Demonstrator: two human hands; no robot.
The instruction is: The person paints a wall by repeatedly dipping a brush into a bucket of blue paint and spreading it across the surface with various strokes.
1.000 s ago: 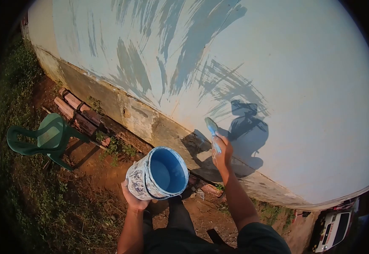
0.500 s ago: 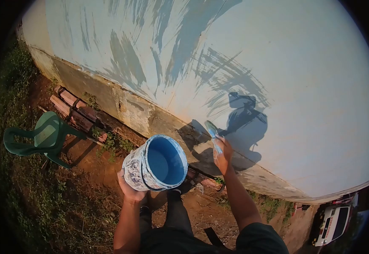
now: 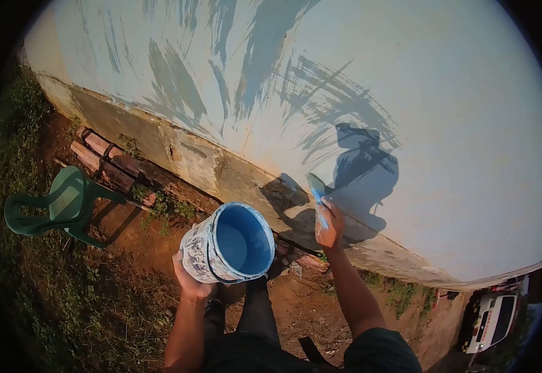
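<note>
My left hand [image 3: 191, 278] is wrapped round the lower side of a paint-splattered bucket [image 3: 195, 252], tilted so that its mouth faces me. Light blue paint [image 3: 231, 246] shows inside it. In my right hand [image 3: 330, 227] is a paintbrush [image 3: 318, 198] with a blue-smeared handle, its bristles pointing up and overlapping the lower part of the pale wall [image 3: 457, 143]. Blue-grey brush strokes [image 3: 261, 56] fan out over the wall, some of them crosshatched. Paint marks the fingers of my right hand.
A green plastic chair [image 3: 69, 198] stands at the left on grass and red soil. Bundled reddish poles [image 3: 100, 158] lie along the wall's bare, stained base [image 3: 177, 152]. My shadow [image 3: 364, 168] falls on the wall. A white vehicle [image 3: 493, 320] is at the lower right.
The brush has turned slightly more upright, its tip moving a little to the right. The wall has shifted slightly left in view; the bucket stays nearly still in my left hand.
</note>
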